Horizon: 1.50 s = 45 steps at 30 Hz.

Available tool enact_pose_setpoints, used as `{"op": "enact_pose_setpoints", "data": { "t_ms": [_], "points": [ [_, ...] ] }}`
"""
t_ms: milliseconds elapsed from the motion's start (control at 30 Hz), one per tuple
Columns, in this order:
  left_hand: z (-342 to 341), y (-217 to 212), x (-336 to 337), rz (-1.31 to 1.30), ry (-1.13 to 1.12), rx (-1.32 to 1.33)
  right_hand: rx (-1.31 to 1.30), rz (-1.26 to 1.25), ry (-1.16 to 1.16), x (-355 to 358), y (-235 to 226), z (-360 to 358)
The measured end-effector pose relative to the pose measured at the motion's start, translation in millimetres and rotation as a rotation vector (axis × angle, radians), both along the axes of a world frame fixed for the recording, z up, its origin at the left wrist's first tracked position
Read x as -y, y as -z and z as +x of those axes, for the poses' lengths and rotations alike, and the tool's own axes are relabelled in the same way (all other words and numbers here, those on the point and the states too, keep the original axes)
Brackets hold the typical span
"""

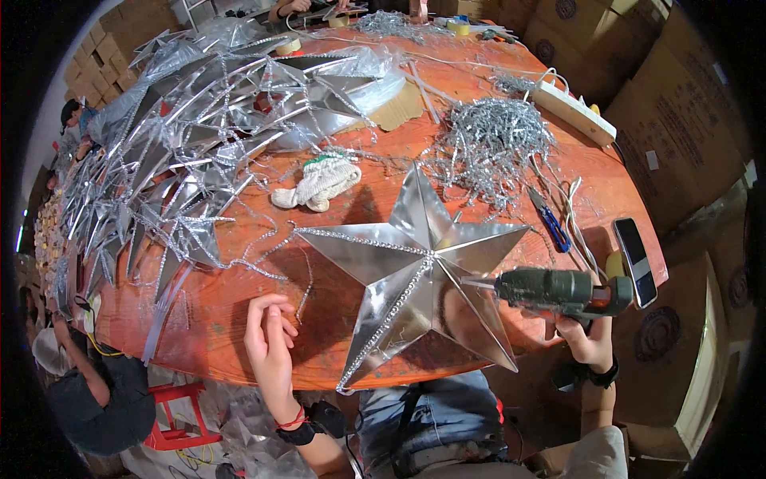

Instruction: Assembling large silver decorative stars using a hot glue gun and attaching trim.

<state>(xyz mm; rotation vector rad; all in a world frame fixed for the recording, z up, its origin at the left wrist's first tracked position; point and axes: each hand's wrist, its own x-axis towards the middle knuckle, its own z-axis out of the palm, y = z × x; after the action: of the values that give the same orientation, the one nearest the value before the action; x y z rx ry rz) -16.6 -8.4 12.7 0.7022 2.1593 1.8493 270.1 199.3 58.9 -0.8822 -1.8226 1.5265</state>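
Right hand has a closed grip on the glue gun, nozzle at the star mid-tabletop. Left hand is open, empty; I'd steady the star and keep the bead thin.

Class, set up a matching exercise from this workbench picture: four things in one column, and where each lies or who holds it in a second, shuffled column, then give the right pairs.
Things:
1. glue gun
2. silver star
3. phone
4. white glove

Places:
A. flat on the table, between the two hands
B. at the table's right edge, screen up
C. in the right hand, nozzle toward the star
D. mid-table, beyond the star, beside the stacked stars

Pairs: 1-C, 2-A, 3-B, 4-D
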Motion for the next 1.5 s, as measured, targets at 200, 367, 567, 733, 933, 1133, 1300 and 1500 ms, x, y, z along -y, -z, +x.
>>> {"op": "enact_pose_setpoints", "data": {
  "t_ms": [200, 367, 567, 733, 933, 1133, 1300, 1500],
  "points": [
    [-2.7, 3.4, -3.0, 0.014, 0.008, 0.014, 0.088, 0.118, -0.102, 4.1, 2.8, 35.7],
    [-0.3, 2.7, -4.5, 0.012, -0.016, 0.002, 0.104, 0.24, -0.1, 4.0, 12.5, 45.3],
    [-0.1, 4.0, -3.6, 0.02, -0.008, -0.003, 0.083, 0.258, -0.08, 4.8, 13.9, 46.9],
    [0.6, 3.5, -2.4, 0.023, -0.002, 0.002, 0.136, 0.351, -0.161, -3.0, 15.2, 51.7],
    [1.0, 3.8, -1.4, 0.011, -0.006, -0.01, 0.172, 0.426, -0.16, -1.9, 13.6, 64.9],
    [-2.2, 6.9, -1.5, -0.009, -0.009, -0.026, 0.143, 0.208, -0.023, 14.0, -4.8, 78.1],
    [-1.1, 4.0, -5.3, -0.06, -0.049, -0.079, 0.229, 0.337, 0.026, 18.6, -2.3, 99.1],
    [-2.2, 9.9, -4.5, -0.044, -0.052, -0.087, 0.235, 0.294, 0.056, 21.6, -7.6, 99.5]
  ]
}}
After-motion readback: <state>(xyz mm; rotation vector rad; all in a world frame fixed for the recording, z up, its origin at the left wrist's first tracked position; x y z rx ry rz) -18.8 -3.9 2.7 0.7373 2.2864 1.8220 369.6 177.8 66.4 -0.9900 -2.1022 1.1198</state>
